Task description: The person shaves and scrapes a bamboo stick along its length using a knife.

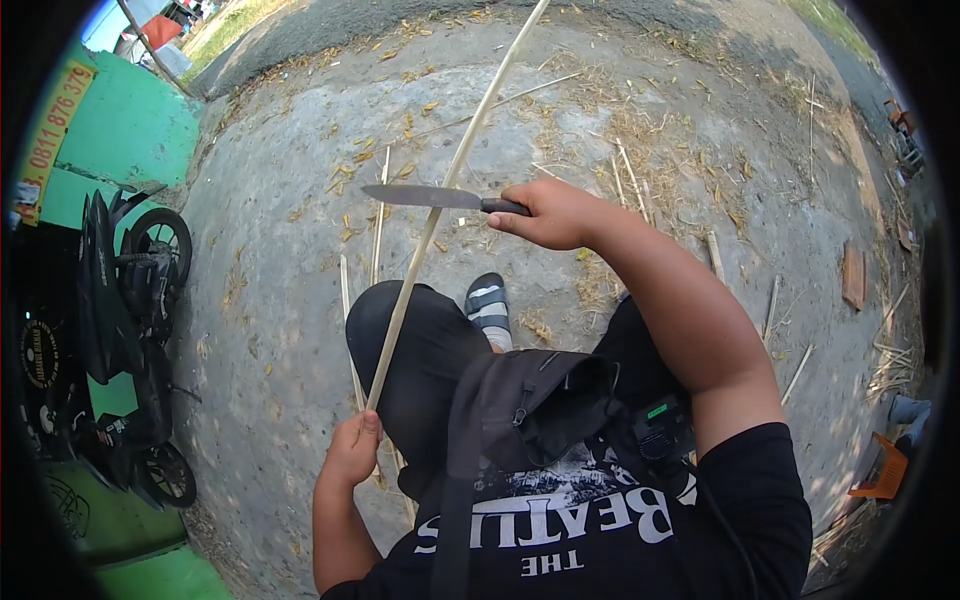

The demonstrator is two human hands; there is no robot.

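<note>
My right hand [545, 213] is closed round the dark handle of a knife [425, 196]. The knife's long grey blade points left and lies across a long pale strip [420, 250], which looks like bamboo or wood. Low on the left, my left hand [352, 447] grips the strip near its lower end, beside my knee. From there the strip slants up and to the right, past the top edge of the view.
More thin strips [379, 215] lie on the concrete ground [270, 300] among shavings and dry leaves. A motorcycle [125, 330] stands at the left by a green wall [130, 120]. At the right are a brick-coloured block [853, 276] and an orange object [882, 470] near another person's leg.
</note>
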